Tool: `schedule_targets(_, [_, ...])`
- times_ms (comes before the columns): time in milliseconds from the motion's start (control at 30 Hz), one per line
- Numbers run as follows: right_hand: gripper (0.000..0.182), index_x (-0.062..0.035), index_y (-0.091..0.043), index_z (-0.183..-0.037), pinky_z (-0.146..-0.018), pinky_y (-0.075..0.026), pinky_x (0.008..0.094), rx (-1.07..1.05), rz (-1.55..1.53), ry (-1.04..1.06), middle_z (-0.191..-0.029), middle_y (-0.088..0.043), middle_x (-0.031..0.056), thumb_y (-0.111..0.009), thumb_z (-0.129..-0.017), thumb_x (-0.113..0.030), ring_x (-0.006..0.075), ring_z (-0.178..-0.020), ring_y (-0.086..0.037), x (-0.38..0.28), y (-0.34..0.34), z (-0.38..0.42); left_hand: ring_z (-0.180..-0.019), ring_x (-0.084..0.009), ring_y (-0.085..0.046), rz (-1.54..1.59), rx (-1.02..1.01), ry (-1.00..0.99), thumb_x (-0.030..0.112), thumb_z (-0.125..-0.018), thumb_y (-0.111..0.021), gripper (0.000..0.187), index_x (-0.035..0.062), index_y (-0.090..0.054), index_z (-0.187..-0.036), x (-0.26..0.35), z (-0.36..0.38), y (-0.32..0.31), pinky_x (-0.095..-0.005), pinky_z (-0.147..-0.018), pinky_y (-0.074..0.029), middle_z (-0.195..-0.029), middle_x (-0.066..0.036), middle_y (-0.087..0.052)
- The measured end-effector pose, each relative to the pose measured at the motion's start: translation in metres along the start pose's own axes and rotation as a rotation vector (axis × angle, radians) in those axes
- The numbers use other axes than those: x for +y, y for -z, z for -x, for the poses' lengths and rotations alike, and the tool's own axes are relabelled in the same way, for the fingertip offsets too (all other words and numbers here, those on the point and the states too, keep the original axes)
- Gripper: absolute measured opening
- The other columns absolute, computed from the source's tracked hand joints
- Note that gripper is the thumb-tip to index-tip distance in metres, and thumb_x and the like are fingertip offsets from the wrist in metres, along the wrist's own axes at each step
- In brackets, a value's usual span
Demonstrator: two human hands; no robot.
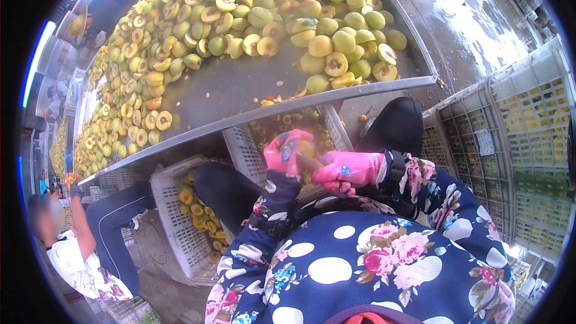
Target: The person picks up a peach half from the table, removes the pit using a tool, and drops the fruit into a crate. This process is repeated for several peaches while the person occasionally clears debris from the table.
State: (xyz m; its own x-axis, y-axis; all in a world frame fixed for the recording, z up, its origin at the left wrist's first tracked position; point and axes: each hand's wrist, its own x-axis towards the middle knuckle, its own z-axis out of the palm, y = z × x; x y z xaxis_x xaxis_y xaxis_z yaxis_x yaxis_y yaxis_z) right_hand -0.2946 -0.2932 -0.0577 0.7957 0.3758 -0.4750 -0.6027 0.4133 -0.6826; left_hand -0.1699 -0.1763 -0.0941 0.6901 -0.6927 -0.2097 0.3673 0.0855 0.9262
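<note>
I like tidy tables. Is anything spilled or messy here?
Yes. Small fruit scraps lie loose along the table's front edge, away from the heaped fruit halves. They look like spilled bits.

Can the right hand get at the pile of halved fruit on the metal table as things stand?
Probably yes. The right hand is low, below the metal table edge, busy with a fruit held together with the left hand. Nothing blocks the way up to the pile of halved fruit by the near edge.

surface (240,93): fruit halves (252,18) piled on it | under its near edge: crate (243,150) with fruit inside | left of this: second crate (180,228) | far right: stacked crates (528,144) | bottom left: another person (78,246)
</note>
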Motion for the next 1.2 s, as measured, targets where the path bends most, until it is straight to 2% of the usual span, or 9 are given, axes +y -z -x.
schedule_targets(400, [0.017, -0.0063, -0.050, -0.084, -0.034, -0.033, 0.0189, -0.036, -0.160, 0.002, -0.053, -0.040, -0.0032, -0.051, -0.086, -0.023, 0.0046, -0.038, -0.037, 0.002, -0.006, 0.000, -0.074, -0.0188, -0.062, 0.038, -0.195, 0.232, 0.034, -0.090, -0.048, 0.038, -0.0008, -0.062, -0.089, 0.010, -0.004, 0.003, -0.0302, -0.066, -0.051, -0.083, -0.013, -0.066])
schedule_targets(500, [0.016, -0.0063, -0.050, -0.080, -0.033, -0.032, 0.0188, -0.021, -0.134, 0.027, -0.052, -0.042, -0.0027, -0.052, -0.085, -0.022, 0.0051, -0.036, -0.038, -0.005, -0.006, 0.011, -0.075, -0.0208, -0.063, 0.546, -0.047, 0.509, 0.038, -0.091, -0.048, 0.040, -0.0004, -0.059, -0.095, 0.004, -0.016, 0.014, -0.0343, -0.066, -0.053, -0.086, -0.014, -0.063])
schedule_targets(633, [0.016, -0.0059, -0.051, -0.079, -0.033, -0.032, 0.0184, 0.079, -0.049, 0.006, -0.050, -0.045, -0.0021, -0.055, -0.085, -0.020, 0.0052, -0.035, -0.040, 0.006, 0.014, 0.010, -0.074, -0.0212, -0.064, -0.167, 0.135, 0.078, 0.038, -0.094, -0.041, 0.041, 0.0009, -0.059, -0.096, -0.003, -0.024, 0.028, -0.0334, -0.054, -0.054, -0.089, -0.015, -0.064])
schedule_targets(733, [0.018, -0.0077, -0.052, -0.080, -0.034, -0.033, 0.0184, 0.008, -0.140, 0.084, -0.052, -0.046, -0.0020, -0.057, -0.086, -0.024, 0.0056, -0.036, -0.041, 0.024, 0.027, -0.002, -0.069, -0.0175, -0.063, -0.018, 0.096, 0.150, 0.041, -0.095, -0.035, 0.048, 0.0000, -0.057, -0.106, 0.028, -0.017, 0.038, -0.0262, -0.054, -0.052, -0.092, -0.013, -0.064])
schedule_targets(933, [0.029, -0.0034, -0.053, -0.097, -0.043, -0.042, 0.0277, 0.519, 0.110, 0.275, -0.068, -0.056, 0.0056, -0.063, -0.082, -0.026, 0.0153, -0.048, -0.053, 0.004, 0.001, -0.024, -0.080, -0.0170, -0.061, 0.000, 0.031, 0.133, 0.039, -0.096, -0.032, 0.048, -0.0002, -0.056, -0.109, 0.030, -0.014, 0.041, -0.0274, -0.068, -0.052, -0.096, -0.012, -0.063])
schedule_targets(1000, [0.038, -0.0016, -0.052, -0.105, -0.054, -0.045, 0.0325, 0.655, 0.456, 0.635, -0.079, -0.058, 0.0101, -0.066, -0.079, -0.026, 0.0218, -0.062, -0.057, -0.003, 0.000, -0.046, -0.082, -0.0169, -0.061, 0.092, 0.002, 0.181, 0.039, -0.097, -0.032, 0.047, -0.0008, -0.055, -0.110, 0.019, -0.009, 0.035, -0.0266, -0.071, -0.050, -0.097, -0.012, -0.062])
schedule_targets(1067, [0.039, -0.0041, -0.053, -0.110, -0.068, -0.047, 0.0374, 0.780, 0.681, 0.694, -0.084, -0.058, 0.0065, -0.067, -0.078, -0.020, 0.0201, -0.080, -0.058, -0.016, -0.010, -0.043, -0.084, -0.0178, -0.061, 0.321, 0.131, 0.270, 0.038, -0.097, -0.032, 0.047, -0.0018, -0.053, -0.112, 0.010, -0.010, 0.016, -0.0278, -0.069, -0.051, -0.099, -0.012, -0.062])
schedule_targets(1167, [0.033, -0.0051, -0.057, -0.105, -0.064, -0.047, 0.0347, 0.888, 1.243, 0.604, -0.078, -0.058, 0.0105, -0.067, -0.075, -0.017, 0.0203, -0.073, -0.059, -0.002, 0.015, -0.070, -0.084, -0.0184, -0.062, 0.188, 0.115, 0.304, 0.037, -0.097, -0.033, 0.047, -0.0027, -0.053, -0.110, 0.010, -0.002, 0.021, -0.0285, -0.065, -0.052, -0.099, -0.012, -0.062])
schedule_targets(1200, [0.031, -0.0048, -0.058, -0.102, -0.062, -0.047, 0.0346, 0.923, 1.098, 0.597, -0.076, -0.058, 0.0115, -0.067, -0.075, -0.016, 0.0217, -0.071, -0.059, -0.008, 0.013, -0.067, -0.083, -0.0190, -0.062, 0.200, 0.108, 0.282, 0.037, -0.097, -0.034, 0.046, -0.0029, -0.053, -0.110, 0.010, -0.003, 0.026, -0.0297, -0.063, -0.053, -0.100, -0.013, -0.062])
